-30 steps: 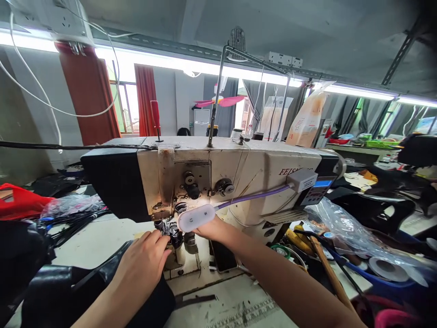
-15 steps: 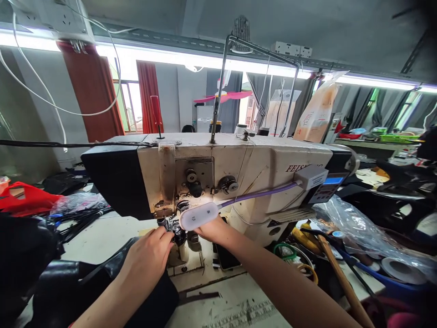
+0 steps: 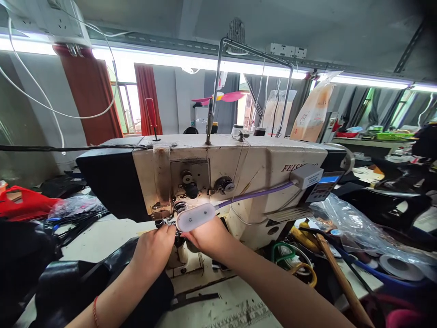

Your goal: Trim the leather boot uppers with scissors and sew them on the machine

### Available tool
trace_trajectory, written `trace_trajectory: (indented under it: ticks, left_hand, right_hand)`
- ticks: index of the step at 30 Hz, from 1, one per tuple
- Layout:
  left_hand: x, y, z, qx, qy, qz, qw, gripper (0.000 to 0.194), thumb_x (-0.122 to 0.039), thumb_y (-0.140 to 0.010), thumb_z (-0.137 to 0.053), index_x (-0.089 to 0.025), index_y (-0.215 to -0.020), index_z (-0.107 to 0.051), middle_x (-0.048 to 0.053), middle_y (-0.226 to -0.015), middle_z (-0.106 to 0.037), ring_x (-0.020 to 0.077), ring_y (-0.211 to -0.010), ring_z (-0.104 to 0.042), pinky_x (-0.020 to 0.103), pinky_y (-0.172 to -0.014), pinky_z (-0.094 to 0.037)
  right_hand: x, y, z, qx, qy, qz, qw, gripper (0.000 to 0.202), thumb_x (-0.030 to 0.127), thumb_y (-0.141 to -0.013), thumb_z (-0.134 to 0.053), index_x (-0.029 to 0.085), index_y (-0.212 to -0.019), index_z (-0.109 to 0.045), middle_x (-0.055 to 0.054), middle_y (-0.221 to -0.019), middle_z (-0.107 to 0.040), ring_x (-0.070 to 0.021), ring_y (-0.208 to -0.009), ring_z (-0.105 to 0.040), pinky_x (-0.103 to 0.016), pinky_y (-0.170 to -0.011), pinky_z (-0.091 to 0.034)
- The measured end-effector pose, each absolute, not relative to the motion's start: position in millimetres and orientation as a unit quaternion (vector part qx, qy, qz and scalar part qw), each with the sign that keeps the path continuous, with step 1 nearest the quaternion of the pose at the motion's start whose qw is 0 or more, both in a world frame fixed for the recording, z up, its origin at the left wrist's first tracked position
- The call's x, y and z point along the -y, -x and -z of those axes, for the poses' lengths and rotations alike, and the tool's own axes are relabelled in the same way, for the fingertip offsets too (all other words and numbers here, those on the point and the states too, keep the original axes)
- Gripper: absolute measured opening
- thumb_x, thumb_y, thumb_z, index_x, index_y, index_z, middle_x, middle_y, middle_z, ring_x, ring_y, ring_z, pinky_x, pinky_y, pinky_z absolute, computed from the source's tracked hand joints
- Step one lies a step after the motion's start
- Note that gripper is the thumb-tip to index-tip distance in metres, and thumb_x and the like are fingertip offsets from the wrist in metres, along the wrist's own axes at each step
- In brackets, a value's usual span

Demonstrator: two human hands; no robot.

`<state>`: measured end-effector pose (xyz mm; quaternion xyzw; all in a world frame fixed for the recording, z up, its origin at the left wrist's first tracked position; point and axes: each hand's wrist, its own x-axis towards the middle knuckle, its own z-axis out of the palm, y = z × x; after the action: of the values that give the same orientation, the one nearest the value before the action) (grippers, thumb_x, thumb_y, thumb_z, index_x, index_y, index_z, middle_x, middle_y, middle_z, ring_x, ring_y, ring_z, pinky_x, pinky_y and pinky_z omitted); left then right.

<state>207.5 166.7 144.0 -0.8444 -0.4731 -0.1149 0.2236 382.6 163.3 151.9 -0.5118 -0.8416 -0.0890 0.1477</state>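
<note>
A cream and black sewing machine (image 3: pixel 252 173) spans the middle of the view. My left hand (image 3: pixel 155 246) is closed at the needle area, its fingertips pinched together beside the presser foot; what they hold is too small to tell. My right hand (image 3: pixel 206 237) reaches in from the other side behind a white lamp (image 3: pixel 196 217) on a purple cable, its fingers partly hidden and close to my left fingertips. Black material (image 3: pixel 150 296) lies below and left of my left hand. The needle is hidden by the hands and lamp.
A red screwdriver (image 3: pixel 150 114) stands on the machine head. Scissors with yellow handles (image 3: pixel 305 273), a wooden handle (image 3: pixel 341 278) and a tape roll (image 3: pixel 401 267) lie at right. A red bag (image 3: pixel 27 200) lies at left. A ruler (image 3: pixel 239 316) is at the front edge.
My right hand has moved left and its back has risen behind the lamp, nearer my left fingertips. My left hand has shifted slightly right. The whole view has shifted a little.
</note>
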Motion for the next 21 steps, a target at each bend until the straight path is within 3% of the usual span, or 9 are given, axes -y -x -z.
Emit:
trace_trajectory:
  ticks: [4, 7, 10, 15, 21]
  left_hand:
    - [-168, -205, -139, 0.447, 0.841, 0.158, 0.26, 0.024, -0.002, -0.084, -0.048, -0.015, -0.082, -0.069, 0.006, -0.068, -0.069, 0.0268, -0.057, -0.069, 0.032, -0.046, -0.05]
    - [-164, -200, -137, 0.424, 0.835, 0.205, 0.284, 0.021, -0.004, -0.086, -0.05, -0.016, -0.08, -0.067, 0.003, -0.066, -0.067, 0.023, -0.053, -0.066, 0.03, -0.046, -0.048]
    - [-154, -192, -135, 0.394, 0.829, 0.258, 0.302, 0.019, -0.01, -0.09, -0.049, -0.017, -0.083, -0.065, 0.003, -0.073, -0.067, 0.0201, -0.062, -0.066, 0.03, -0.056, -0.052]
    - [-137, -189, -123, 0.341, 0.838, 0.299, 0.302, 0.026, -0.013, -0.092, -0.046, -0.01, -0.115, -0.057, 0.01, -0.104, -0.066, 0.0227, -0.093, -0.065, 0.036, -0.083, -0.054]
    - [-133, -194, -110, 0.353, 0.834, 0.332, 0.263, 0.023, -0.012, -0.094, -0.04, -0.01, -0.109, -0.056, 0.011, -0.098, -0.066, 0.0237, -0.086, -0.065, 0.039, -0.078, -0.056]
  right_hand:
    - [-151, -359, -142, 0.801, 0.577, 0.087, 0.136, 0.027, 0.031, -0.094, -0.052, 0.014, -0.109, -0.068, -0.014, -0.092, -0.07, -0.0263, -0.079, -0.068, -0.034, -0.067, -0.053]
    - [-144, -347, -132, 0.779, 0.606, 0.089, 0.136, 0.033, 0.02, -0.092, -0.05, 0.019, -0.124, -0.061, -0.012, -0.093, -0.069, -0.0248, -0.067, -0.068, -0.032, -0.053, -0.05]
    - [-137, -347, -117, 0.773, 0.609, 0.1, 0.146, 0.048, 0.018, -0.092, -0.049, 0.031, -0.138, -0.05, -0.011, -0.102, -0.067, -0.0232, -0.07, -0.069, -0.029, -0.053, -0.048]
    - [-136, -357, -101, 0.768, 0.608, 0.113, 0.166, 0.049, 0.023, -0.095, -0.045, 0.034, -0.143, -0.045, -0.01, -0.098, -0.065, -0.0211, -0.069, -0.068, -0.025, -0.052, -0.044]
    - [-142, -347, -111, 0.751, 0.63, 0.099, 0.172, 0.042, 0.027, -0.094, -0.048, 0.037, -0.135, -0.054, -0.008, -0.094, -0.066, -0.0215, -0.065, -0.067, -0.025, -0.05, -0.039]
